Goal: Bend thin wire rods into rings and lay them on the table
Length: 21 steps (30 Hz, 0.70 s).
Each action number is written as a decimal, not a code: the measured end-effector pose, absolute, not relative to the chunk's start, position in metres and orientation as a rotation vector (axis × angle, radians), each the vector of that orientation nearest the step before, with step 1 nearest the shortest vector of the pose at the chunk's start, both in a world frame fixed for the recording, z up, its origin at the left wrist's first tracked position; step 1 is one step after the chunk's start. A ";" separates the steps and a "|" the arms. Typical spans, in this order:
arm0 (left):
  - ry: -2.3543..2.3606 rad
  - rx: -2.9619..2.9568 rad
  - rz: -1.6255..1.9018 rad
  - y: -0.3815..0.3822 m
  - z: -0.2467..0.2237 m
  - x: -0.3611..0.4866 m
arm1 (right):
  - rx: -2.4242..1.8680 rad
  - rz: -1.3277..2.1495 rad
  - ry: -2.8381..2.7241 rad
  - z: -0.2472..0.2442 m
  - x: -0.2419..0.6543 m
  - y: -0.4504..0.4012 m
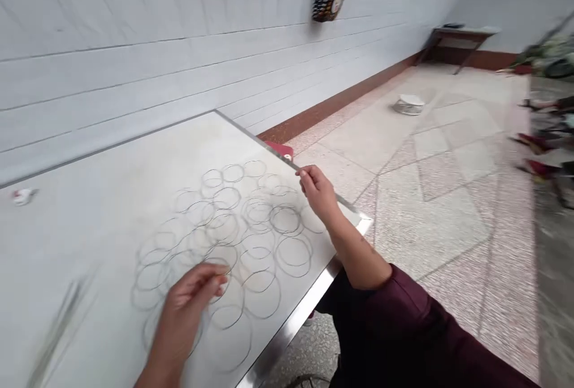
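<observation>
"While looking from the left, saw what first?"

"Saw a small white-and-red item on the pale surface, then, nearer, a blurred bundle of thin strands."

"Found the left hand where?"

"Found over the thin rings, with thumb and forefinger drawn close; could not tell whether clamped on one."

"Saw the rings lying how?"

"Saw overlapping circles across the middle, toward the near edge."

"And noticed what farther right?"

"Noticed the right hand at the surface's right edge, with grip together, thumb against forefinger; then a hanging patterned bag."
</observation>
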<state>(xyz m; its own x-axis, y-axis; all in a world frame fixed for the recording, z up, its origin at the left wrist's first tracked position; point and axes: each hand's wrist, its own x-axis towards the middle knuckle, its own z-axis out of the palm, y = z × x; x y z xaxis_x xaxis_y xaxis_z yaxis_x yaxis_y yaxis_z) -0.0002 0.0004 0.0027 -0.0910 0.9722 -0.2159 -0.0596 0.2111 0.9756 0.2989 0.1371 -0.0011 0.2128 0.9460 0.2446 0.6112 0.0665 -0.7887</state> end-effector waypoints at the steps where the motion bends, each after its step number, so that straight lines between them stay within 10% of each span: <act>1: 1.331 1.072 1.084 -0.005 0.008 0.004 | -1.577 0.540 -1.502 0.002 0.290 0.127; 12: 2.078 1.320 1.078 -0.103 -0.005 -0.079 | -0.613 1.338 -2.182 -0.027 0.196 -0.068; 21: 2.582 1.207 1.169 -0.123 -0.001 -0.170 | -0.352 1.334 -2.476 -0.040 0.178 -0.108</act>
